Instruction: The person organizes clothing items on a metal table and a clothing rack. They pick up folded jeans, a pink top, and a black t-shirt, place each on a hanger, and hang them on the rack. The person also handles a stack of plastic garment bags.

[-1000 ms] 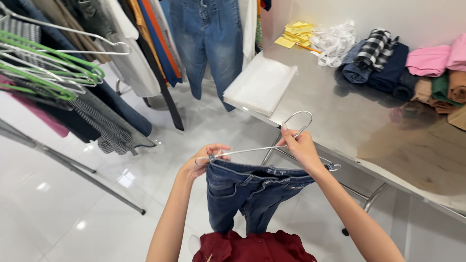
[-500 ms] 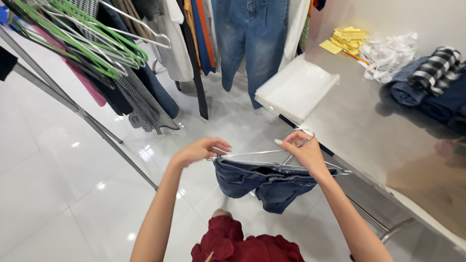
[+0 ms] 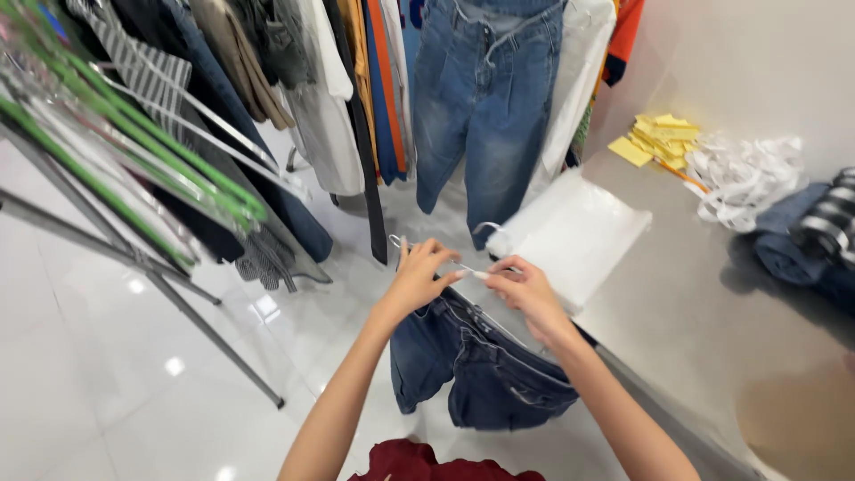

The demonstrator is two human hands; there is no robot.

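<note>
Head view: the left hand (image 3: 419, 278) is closed on the wire hanger (image 3: 463, 264) near its left end, and the right hand (image 3: 525, 289) pinches the same hanger, just at its 3 o'clock. The jeans (image 3: 476, 370) hang folded from the hanger, below both hands at 6 o'clock. At 12 o'clock hung jeans (image 3: 485, 98) dangle; the table (image 3: 712, 312) lies at 3 o'clock, the rack (image 3: 134, 258) at 9.
</note>
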